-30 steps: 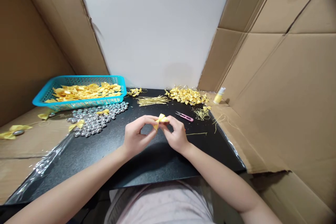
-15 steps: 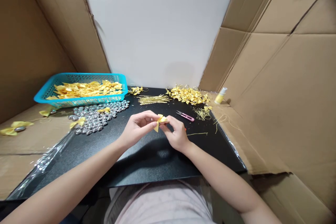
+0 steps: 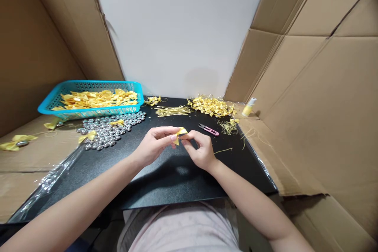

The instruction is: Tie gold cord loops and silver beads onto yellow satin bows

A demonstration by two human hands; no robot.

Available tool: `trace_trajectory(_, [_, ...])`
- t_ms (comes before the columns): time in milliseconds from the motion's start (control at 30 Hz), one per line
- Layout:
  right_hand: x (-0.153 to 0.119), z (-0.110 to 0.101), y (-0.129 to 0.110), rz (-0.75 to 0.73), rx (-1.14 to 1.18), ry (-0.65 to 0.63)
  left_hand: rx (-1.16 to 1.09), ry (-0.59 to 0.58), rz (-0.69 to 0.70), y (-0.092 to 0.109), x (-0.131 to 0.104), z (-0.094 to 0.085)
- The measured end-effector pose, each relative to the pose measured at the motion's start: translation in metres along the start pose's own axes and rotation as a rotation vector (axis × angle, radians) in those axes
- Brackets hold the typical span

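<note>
Between my hands, above the middle of the black table (image 3: 159,189), is a yellow ribbon bow (image 3: 183,130). My left hand (image 3: 156,143) pinches it from the left with thumb and fingers. My right hand (image 3: 201,149) closes on its right side, thumb and forefinger together at the ribbon; its other fingers are curled under. Part of the bow is hidden by the fingertips. A thin yellow cord (image 3: 223,151) lies on the table just right of my right hand.
A blue basket (image 3: 88,82) of yellow bows stands back left, with many silver beads (image 3: 103,138) before it. Behind my hands lie cut cords (image 3: 173,111), a pile of finished-looking bows (image 3: 211,105), pink thread snips (image 3: 209,130) and cord scraps (image 3: 228,127). A small bottle (image 3: 249,107) stands right.
The bow has turned slightly between my fingers, showing more of its upper loop. My right fingers have shifted a little on it. An orange-red spot by my right hand is out of sight.
</note>
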State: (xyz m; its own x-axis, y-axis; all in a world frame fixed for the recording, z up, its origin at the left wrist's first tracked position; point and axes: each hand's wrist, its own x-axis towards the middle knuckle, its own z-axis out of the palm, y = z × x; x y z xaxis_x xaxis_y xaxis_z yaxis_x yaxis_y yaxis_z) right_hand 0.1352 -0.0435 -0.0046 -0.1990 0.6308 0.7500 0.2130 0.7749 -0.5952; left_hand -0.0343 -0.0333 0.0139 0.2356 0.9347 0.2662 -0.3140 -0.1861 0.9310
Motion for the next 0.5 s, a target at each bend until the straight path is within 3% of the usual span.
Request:
trace_trajectory(367, [0.0, -0.002, 0.004, -0.005, -0.01, -0.002, 0.173, -0.158, 0.006, -0.002, -0.001, -0.005])
trace_trajectory(500, [0.001, -0.002, 0.003, -0.002, -0.013, 0.0, 0.202, -0.16, 0.015, -0.006, -0.001, -0.008])
